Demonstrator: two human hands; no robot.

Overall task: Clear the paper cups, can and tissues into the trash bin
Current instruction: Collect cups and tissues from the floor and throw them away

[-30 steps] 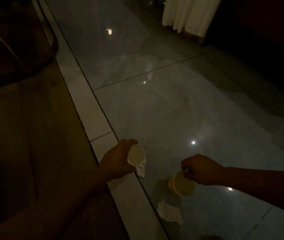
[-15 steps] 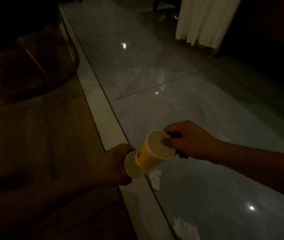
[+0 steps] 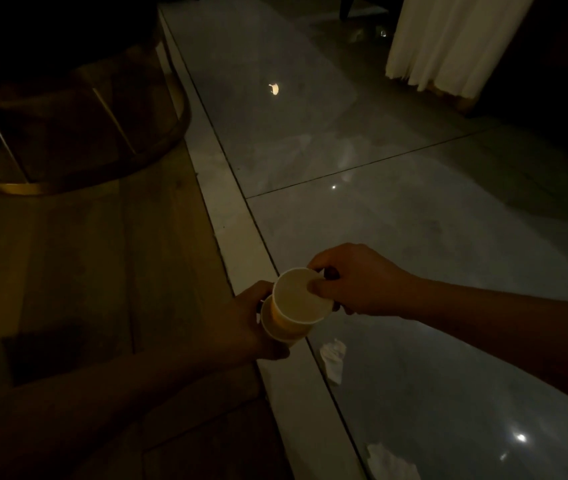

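The room is dark. My right hand [image 3: 358,282] pinches the rim of a yellowish paper cup [image 3: 296,299], thumb inside its mouth. That cup sits partly nested in a second paper cup [image 3: 277,330], which my left hand [image 3: 241,323] grips from the left. A crumpled tissue [image 3: 334,356] hangs below the cups; whether my left hand holds it I cannot tell. Another tissue [image 3: 391,464] lies on the glossy floor at the bottom edge. No can or trash bin shows.
A pale stone strip [image 3: 227,216] divides the wooden floor [image 3: 85,254] on the left from the grey tiles [image 3: 414,220] on the right. A round wooden furniture base [image 3: 78,133] stands upper left. A white curtain [image 3: 449,39] hangs at the upper right.
My right hand lifted the yellowish cup off the floor, carried it left, and pushed it down into the cup in my left hand. The view has tilted upward.
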